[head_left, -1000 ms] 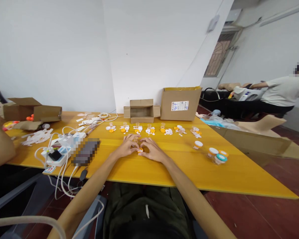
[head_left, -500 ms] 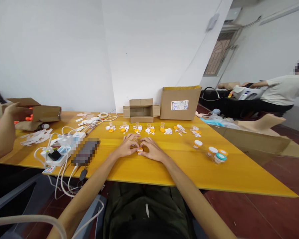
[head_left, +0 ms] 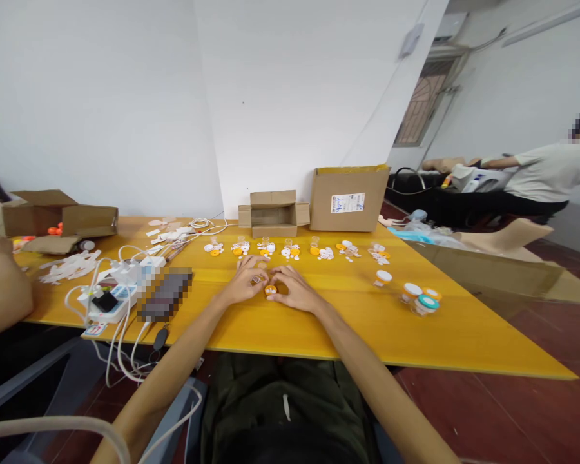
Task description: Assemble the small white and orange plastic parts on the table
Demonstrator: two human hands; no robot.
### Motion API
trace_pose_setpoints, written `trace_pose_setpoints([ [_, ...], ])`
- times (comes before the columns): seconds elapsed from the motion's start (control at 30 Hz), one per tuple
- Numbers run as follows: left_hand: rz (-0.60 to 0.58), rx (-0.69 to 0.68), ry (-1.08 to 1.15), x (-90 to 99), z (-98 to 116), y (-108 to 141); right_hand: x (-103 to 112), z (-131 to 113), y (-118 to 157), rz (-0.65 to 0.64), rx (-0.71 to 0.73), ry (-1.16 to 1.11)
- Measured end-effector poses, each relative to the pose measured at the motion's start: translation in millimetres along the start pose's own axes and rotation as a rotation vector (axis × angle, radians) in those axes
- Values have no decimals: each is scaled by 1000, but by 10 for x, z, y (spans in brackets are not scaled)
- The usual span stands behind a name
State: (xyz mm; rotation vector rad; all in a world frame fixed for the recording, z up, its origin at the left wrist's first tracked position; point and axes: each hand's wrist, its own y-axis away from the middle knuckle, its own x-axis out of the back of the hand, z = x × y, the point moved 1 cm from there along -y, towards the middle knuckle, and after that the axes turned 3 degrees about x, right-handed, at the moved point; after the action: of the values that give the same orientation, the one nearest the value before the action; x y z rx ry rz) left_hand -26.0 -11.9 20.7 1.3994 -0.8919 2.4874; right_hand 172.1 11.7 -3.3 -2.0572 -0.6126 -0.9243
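Note:
My right hand (head_left: 296,291) has its thumb and fingers closed round an orange cap (head_left: 270,290), low over the table. Small white pieces show on top of the cap. Just to its left is my left hand (head_left: 244,283), with curled fingers. A small pale ring-like piece (head_left: 256,280) shows between its thumb and forefinger; its kind is too small to make out. Beyond both hands runs a row of small piles, with clear cups (head_left: 289,243), orange caps (head_left: 314,252) and white discs (head_left: 326,254).
Jars with white (head_left: 412,289) and teal (head_left: 428,301) lids stand at right, near a white-lidded jar (head_left: 383,278). Cardboard boxes (head_left: 273,222) line the wall. A power strip (head_left: 116,303), cables and a phone (head_left: 167,296) lie left. A co-worker's arm (head_left: 2,290) is far left.
My left thumb has drawn back from the orange cap, leaving a small gap. The cap stays with my right hand. The co-worker's hand has moved left, away from the open box.

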Motion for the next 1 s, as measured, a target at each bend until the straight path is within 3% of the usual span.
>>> trace_pose_setpoints([
  [0.2, 14, -25, -2, -7, -9, 0, 105, 48, -3, 259, 67, 42],
  [0.3, 13, -39, -5, -13, -3, 9, 127, 152, 12, 347, 15, 113],
  [0.57, -29, -58, 23, -18, 42, 32, 40, 317, 60, 323, -140, 265],
  [1.0, -75, -73, 33, -77, 33, 14, 14, 151, -12, 162, 33, -92],
])
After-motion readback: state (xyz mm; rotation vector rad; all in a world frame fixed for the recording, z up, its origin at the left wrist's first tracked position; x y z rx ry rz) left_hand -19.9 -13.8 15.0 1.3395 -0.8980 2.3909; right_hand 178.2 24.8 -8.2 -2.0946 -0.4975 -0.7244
